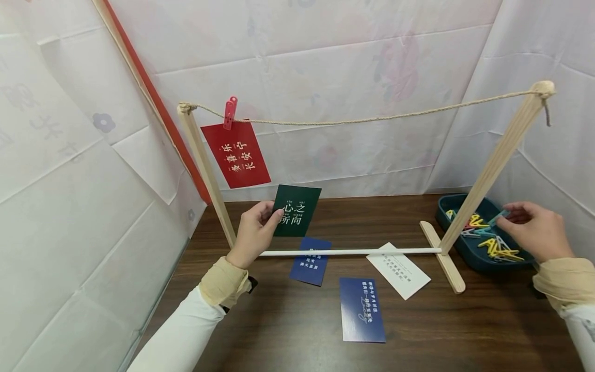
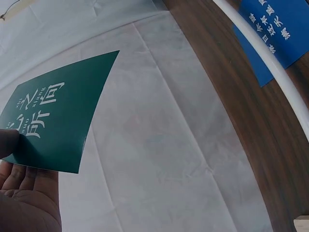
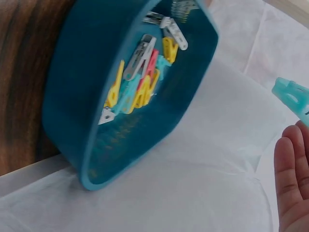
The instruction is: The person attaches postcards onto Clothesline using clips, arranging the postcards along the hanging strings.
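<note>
My left hand (image 1: 254,233) pinches a dark green card (image 1: 297,211) with white characters by its left edge, thumb in front and fingers behind. In the left wrist view the same green card (image 2: 63,111) is held up above the table. Over the teal basket (image 1: 483,261) at the right, my right hand (image 1: 534,230) pinches a turquoise clothespin (image 1: 498,217). The right wrist view shows this clothespin (image 3: 292,94) beyond the fingertips, apart from the basket. A red card (image 1: 236,155) hangs from the rope (image 1: 325,123) by a red clothespin (image 1: 230,112).
A wooden frame with two posts (image 1: 495,165) and a white crossbar (image 1: 348,252) stands on the dark table (image 1: 260,320). Two blue cards, one farther back (image 1: 310,268) and one nearer (image 1: 362,312), lie there with a white card (image 1: 401,274). Several loose clothespins (image 3: 140,72) fill the basket.
</note>
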`<control>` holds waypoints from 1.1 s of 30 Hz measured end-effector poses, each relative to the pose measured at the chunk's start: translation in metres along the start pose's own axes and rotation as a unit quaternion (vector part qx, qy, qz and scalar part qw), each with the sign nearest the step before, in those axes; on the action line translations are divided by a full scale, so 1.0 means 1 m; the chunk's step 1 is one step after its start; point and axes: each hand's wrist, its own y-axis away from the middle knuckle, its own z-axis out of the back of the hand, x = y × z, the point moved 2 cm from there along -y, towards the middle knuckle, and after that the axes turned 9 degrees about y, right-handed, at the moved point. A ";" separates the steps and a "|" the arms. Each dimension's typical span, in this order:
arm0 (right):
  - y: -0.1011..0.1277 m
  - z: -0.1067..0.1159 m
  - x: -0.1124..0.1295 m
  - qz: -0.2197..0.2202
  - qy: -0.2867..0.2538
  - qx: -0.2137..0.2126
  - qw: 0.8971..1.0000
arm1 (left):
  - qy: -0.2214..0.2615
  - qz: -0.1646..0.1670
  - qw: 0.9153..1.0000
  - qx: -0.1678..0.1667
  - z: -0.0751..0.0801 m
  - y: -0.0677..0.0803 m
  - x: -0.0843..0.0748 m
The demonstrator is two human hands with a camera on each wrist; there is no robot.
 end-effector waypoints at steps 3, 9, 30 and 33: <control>0.001 0.004 0.005 0.004 -0.004 -0.009 1.000 | -0.003 -0.005 1.000 -0.004 0.001 -0.002 -0.003; 0.003 0.010 0.012 0.018 -0.013 -0.022 1.000 | 0.003 -0.015 1.000 -0.008 0.002 -0.004 -0.006; 0.011 0.031 0.046 0.054 -0.020 -0.069 0.996 | 0.026 -0.022 0.999 -0.019 0.005 -0.017 -0.018; 0.011 0.033 0.050 0.063 -0.024 -0.075 0.995 | 0.030 -0.022 0.999 -0.023 0.006 -0.020 -0.021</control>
